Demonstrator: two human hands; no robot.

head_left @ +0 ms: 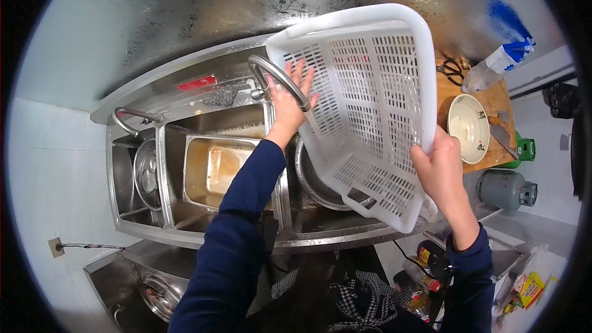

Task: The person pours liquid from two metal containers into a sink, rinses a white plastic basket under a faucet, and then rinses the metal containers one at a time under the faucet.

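A large white plastic basket [376, 111] with slotted walls is tilted over the right sink compartment, its inside facing me. My right hand [441, 163] grips its right rim, thumb over the edge. With fingers spread, my left hand [290, 105] is at the basket's left wall, holding nothing. A curved metal faucet [280, 74] arches over that hand, its spout end beside my fingers. Below the basket, a round metal basin [304, 169] sits in the right compartment, partly hidden by the basket.
In the middle sink compartment stands a rectangular metal pan [196, 172] with cloudy liquid; the left one holds a round metal lid [146, 169]. On the wooden board [502, 95] at right are a patterned bowl [468, 129], scissors [453, 71] and a knife [502, 135]. Gas cylinders [499, 188] stand beyond.
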